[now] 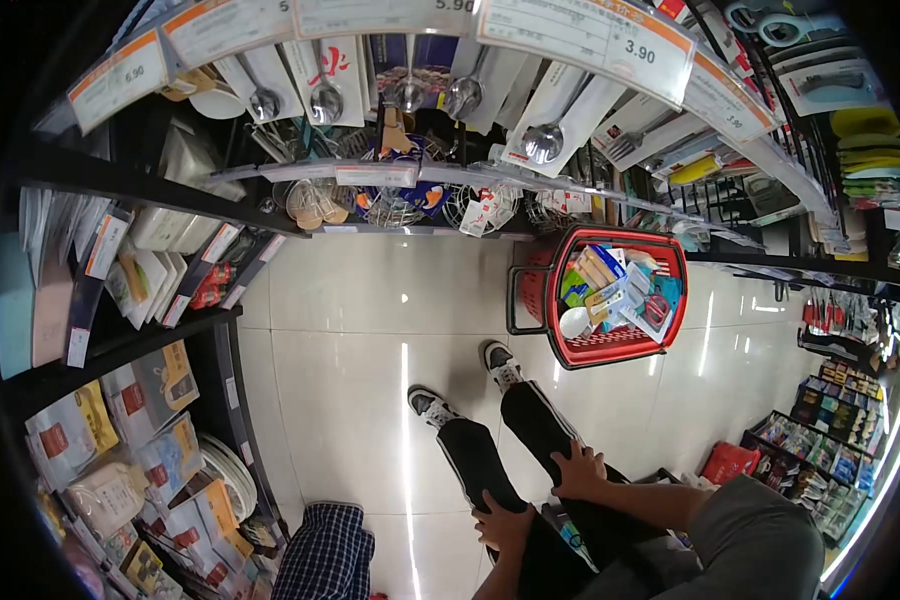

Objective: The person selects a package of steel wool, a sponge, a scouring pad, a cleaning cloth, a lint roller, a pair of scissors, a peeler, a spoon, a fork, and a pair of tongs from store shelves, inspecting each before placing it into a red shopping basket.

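My left hand (502,524) lies on the thigh of my dark trousers, fingers spread and nothing in it. On the other leg, my right hand (579,471) rests near the knee, its fingers also apart and holding nothing. My feet, in black-and-white sneakers (432,408), are on the tiled floor. Beyond them, apart from both hands, a red shopping basket (535,296) with a black handle stands on the floor. Inside it are several packaged goods, among them a pair of red-handled scissors (656,308) and a white round item (574,321).
Ahead, shelves hold hanging spoons (543,142), wire strainers (395,208) and price tags (585,40). Packaged goods and stacked plates (228,478) fill the left shelf. Someone in a plaid garment (322,552) is at the lower left. More racks (815,470) stand at the right.
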Motion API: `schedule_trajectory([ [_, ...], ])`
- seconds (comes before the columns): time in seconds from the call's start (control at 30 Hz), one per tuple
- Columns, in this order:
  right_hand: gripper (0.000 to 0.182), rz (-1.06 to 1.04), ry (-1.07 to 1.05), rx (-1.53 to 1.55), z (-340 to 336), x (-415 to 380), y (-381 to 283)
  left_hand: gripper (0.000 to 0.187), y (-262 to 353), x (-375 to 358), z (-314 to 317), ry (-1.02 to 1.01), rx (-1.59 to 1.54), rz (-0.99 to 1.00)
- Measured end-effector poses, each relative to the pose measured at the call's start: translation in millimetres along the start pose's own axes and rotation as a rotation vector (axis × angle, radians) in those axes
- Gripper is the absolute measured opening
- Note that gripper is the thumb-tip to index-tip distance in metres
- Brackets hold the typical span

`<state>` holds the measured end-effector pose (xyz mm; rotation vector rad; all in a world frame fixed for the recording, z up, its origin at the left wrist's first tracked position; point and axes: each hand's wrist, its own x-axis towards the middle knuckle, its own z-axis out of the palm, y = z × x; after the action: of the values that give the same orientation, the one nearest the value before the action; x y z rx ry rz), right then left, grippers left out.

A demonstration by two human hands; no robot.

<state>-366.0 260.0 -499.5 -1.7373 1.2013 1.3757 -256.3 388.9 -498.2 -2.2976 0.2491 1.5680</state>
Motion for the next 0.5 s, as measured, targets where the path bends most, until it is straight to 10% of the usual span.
schedule_trajectory([
  [0.5, 0.070, -0.003, 0.049, 0.022, 19, 3, 10, 0.063, 6, 37, 22, 0.224, 0.046, 0.160],
])
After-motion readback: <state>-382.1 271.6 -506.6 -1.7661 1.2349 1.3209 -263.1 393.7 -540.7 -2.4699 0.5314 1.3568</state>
